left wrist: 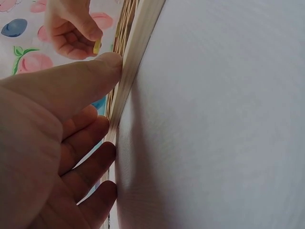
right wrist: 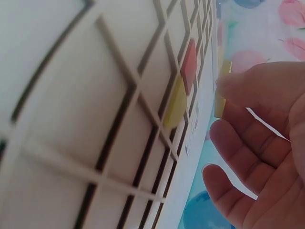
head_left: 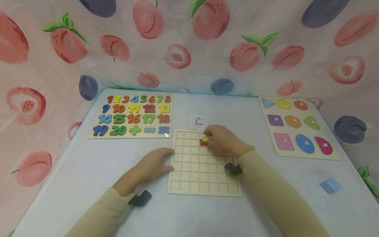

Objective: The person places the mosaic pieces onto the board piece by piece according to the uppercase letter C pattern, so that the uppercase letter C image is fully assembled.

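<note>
In the head view, the right hand [head_left: 220, 141] pinches a yellow tile [head_left: 206, 139] over the board's [head_left: 204, 168] far half, mid-counter [head_left: 69, 169]. In the left wrist view, the left hand's [left wrist: 52, 138] parted fingers [left wrist: 95, 167] hold nothing and touch the board's left edge; light pressure should steady it. In the right wrist view, lowering the tile level, square to the ridges [right wrist: 116, 46], looks best.

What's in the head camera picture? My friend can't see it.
A right hand pinches a yellow tile beside a red tile on a wooden grid board, whose left edge the left hand touches. Around it lie a number puzzle, grid-patterned card, shape puzzle and blue block.
</note>
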Motion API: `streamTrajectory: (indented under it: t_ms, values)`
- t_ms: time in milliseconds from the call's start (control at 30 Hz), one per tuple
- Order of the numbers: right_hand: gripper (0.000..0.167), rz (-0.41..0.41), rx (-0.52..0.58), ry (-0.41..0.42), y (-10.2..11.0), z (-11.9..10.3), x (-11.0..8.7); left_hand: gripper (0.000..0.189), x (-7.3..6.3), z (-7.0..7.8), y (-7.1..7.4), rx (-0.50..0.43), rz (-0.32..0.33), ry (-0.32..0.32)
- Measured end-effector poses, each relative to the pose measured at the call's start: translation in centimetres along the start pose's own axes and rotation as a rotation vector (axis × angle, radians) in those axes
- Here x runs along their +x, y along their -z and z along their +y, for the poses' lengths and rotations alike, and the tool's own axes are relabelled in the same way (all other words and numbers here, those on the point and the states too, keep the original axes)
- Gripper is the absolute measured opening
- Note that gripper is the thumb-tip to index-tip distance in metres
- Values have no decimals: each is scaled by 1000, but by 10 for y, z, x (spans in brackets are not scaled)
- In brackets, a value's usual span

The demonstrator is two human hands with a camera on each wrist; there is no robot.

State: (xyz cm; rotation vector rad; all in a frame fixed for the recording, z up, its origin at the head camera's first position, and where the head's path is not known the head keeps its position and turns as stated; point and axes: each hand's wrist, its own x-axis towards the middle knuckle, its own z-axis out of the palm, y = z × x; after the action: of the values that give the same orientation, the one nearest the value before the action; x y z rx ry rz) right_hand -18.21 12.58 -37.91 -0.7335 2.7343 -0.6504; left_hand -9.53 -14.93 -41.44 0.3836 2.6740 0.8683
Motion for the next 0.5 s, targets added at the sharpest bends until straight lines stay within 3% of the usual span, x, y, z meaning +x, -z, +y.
streamTrajectory:
  t_ms: [500]
  values:
    - [29,-55,-22,0,-9,-13,10,61,1,-1,0,4,0,-13]
